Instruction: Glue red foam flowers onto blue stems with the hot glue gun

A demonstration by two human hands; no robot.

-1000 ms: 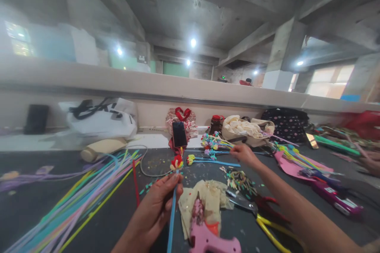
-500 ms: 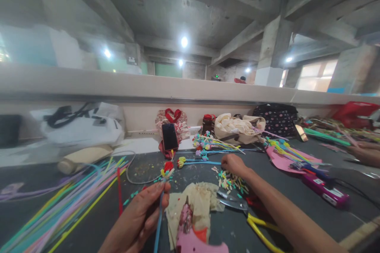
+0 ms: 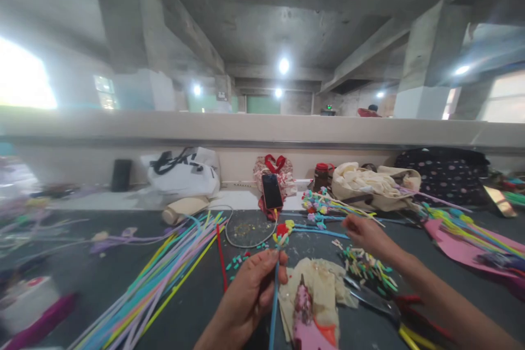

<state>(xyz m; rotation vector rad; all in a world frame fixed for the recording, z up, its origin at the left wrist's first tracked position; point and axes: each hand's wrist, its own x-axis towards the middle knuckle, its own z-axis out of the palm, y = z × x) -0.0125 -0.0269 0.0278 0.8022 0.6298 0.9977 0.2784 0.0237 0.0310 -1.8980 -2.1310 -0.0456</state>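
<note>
My left hand is closed in a pinch around a blue pipe-cleaner stem. Above the fingertips, the stem carries a small head of red, yellow and pale pieces. Over the table to the right, my right hand has its fingers curled down, where blue stems lying on the table run up to it. Whether it pinches one is hidden. Below that hand lies a pile of short cut pieces. A pink glue gun rests on a stained cloth between the hands.
Long coloured pipe cleaners lie at left, beside a red strip. Pliers with yellow-and-red handles sit near my right forearm. Toward the back are a phone, a white bag, a cloth-filled basket and finished bunches.
The view has turned left, so everything sits further right in the picture. Both hands keep nearly the same places over the table, and my left hand still grips the blue stem.
</note>
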